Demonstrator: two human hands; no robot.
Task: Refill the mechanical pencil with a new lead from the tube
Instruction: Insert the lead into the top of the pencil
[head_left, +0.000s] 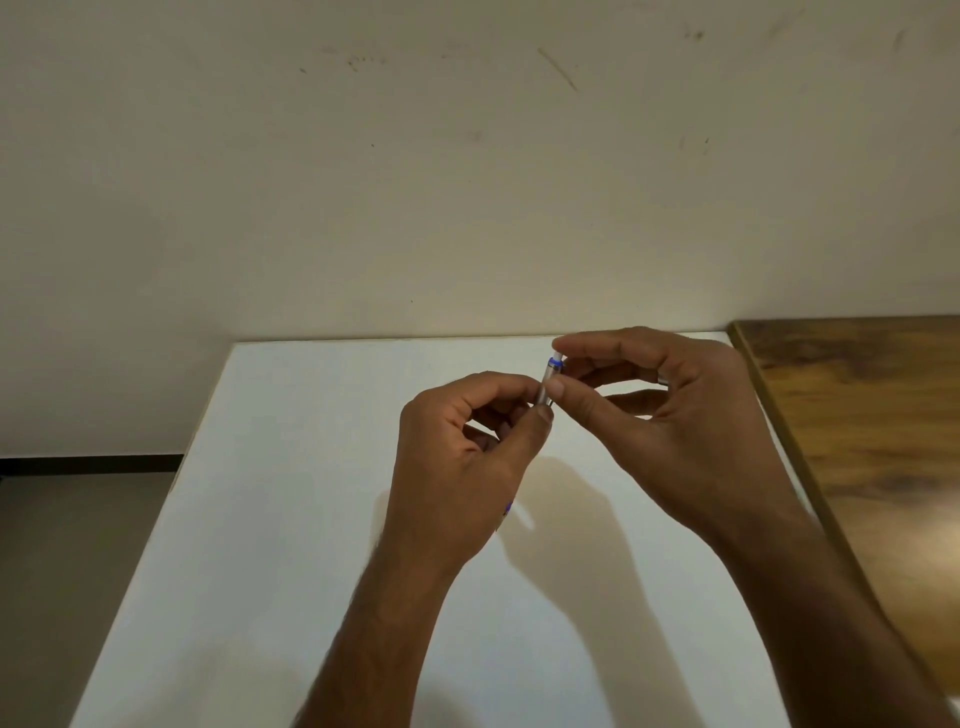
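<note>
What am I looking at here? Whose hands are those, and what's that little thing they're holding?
This one picture comes from a camera worn on a person's head, looking down at their own two hands above a white table. The left hand holds a slim silver mechanical pencil with blue rings by its barrel. The right hand pinches the pencil's white top end between thumb and finger. A brown wooden surface sits beside the table on the right. No lead tube can be seen.

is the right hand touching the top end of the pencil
Touching. In the head view the right hand pinches the white-capped top of the mechanical pencil between thumb and forefinger, while the left hand grips the barrel below.
</note>
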